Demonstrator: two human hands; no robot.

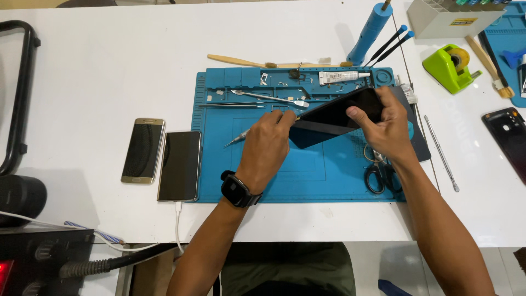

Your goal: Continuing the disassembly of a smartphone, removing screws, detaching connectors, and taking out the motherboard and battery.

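We grasp the flat black glass phone (339,112) in our right hand (386,129), our left hand (268,142) pinching a thin metal tool (238,138) against its edge above the blue silicone mat (323,175).

We see two dark screens lying side by side on the white worktop (98,82): a gold-framed phone (142,150) and a black phone (179,165). A white glue tube (344,77) with printed label lies on the blue mat (219,181). A yellow label (463,22) marks the white box (438,24).

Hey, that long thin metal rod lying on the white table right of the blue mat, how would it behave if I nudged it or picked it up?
The metal rod looks round and slim, so it would probably roll on the smooth white table. It seems stiff and light, and likely slippery to pinch.
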